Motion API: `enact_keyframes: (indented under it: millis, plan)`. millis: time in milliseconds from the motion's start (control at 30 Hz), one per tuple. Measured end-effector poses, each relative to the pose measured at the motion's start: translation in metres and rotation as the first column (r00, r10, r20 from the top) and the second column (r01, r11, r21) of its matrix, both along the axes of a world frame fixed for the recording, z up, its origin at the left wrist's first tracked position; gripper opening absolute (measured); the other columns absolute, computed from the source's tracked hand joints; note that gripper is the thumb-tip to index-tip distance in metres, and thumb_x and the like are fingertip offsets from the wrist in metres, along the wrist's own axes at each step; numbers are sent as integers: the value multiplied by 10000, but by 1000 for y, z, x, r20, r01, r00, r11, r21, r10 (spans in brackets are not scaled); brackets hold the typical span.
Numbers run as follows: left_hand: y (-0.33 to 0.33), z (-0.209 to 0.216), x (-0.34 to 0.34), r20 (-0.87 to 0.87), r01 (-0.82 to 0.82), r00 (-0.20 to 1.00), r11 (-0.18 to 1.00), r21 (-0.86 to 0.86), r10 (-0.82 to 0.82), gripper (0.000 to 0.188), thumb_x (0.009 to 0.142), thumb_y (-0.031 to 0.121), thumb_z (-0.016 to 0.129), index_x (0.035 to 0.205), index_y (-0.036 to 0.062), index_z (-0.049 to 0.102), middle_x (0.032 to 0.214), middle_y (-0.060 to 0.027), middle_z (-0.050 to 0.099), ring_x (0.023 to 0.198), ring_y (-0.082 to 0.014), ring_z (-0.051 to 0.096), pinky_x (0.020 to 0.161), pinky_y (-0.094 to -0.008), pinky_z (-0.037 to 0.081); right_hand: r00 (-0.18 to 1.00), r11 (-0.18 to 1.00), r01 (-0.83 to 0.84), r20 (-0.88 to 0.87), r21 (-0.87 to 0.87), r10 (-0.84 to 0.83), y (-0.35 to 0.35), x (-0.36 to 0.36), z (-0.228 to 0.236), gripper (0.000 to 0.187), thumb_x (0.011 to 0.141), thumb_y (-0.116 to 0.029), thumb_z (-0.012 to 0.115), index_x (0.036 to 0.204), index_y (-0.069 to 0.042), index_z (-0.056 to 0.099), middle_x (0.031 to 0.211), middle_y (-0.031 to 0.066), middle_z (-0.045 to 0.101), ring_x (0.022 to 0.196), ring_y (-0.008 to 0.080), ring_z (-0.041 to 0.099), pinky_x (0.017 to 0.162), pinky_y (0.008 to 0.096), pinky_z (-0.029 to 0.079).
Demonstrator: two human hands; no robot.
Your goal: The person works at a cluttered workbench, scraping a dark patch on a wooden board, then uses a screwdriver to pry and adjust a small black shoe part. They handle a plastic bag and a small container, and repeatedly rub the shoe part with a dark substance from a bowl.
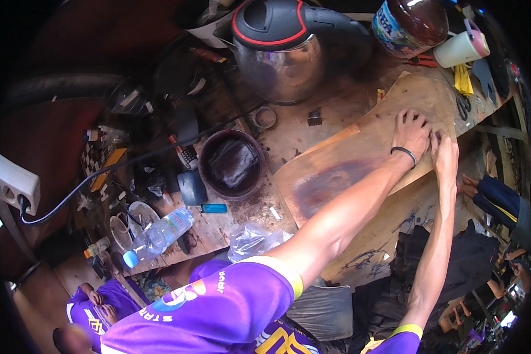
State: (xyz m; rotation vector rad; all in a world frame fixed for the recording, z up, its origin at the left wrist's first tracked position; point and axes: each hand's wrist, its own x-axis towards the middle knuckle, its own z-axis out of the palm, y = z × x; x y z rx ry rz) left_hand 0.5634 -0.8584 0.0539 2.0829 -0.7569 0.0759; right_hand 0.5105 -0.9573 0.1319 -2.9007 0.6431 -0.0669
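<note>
A large brown sheet [360, 144], with a dark purple stain on its left part, lies across the right half of the worktable. My left hand [412, 133], a black band at its wrist, presses on the sheet's right part with its fingers apart. Close against it, at the sheet's right edge, is my right hand [445, 154]. Its fingers are bent and drawn together; whatever they may pinch is too small or hidden to make out.
On the worktable [286, 138] stand an electric kettle [280, 65], a dark bowl [232, 165], a large jar [407, 29] and a white tumbler [460, 48]. A plastic bottle [162, 235] lies front left. Scissors [463, 107] rest beyond my hands. A cable runs to a power strip [17, 180].
</note>
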Motion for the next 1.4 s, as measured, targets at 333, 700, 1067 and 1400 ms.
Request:
enact_keyframes:
  millis: [333,700,1067,1400]
  plan:
    - [-3,-1,-1,-37,27,999,1000,10,-26,222,830,260,692,999,137,767,1152,-69,657,1254,-296,495,1141,-537,296,1000,1000,5,13,7,-5,-1,-1,-5,220,982,-147,621,1066,49,675,970,315,682,975,481,673,788,480,538]
    - [-5,-5,-1,18,32,999,999,4,-32,277,787,279,730,1031,147,743,1173,-77,630,1254,-307,499,1133,-564,298,919,709,278,37,648,-393,238,-130,73,201,984,-130,657,1083,43,689,939,194,722,832,240,697,739,399,547]
    - [47,52,10,78,259,964,966,-27,-256,579,815,304,759,1320,88,579,1369,-166,570,1345,-388,476,1124,-546,365,734,529,472,17,705,-678,336,-214,88,236,965,-139,704,1132,27,693,993,160,700,870,241,704,815,357,570]
    - [381,251,24,-533,715,693,559,421,-485,228,912,226,666,997,21,720,922,-212,739,937,-397,715,841,-477,566,763,566,313,153,763,-628,314,-229,80,274,1012,-167,660,1191,40,670,1038,146,706,920,226,691,829,356,564]
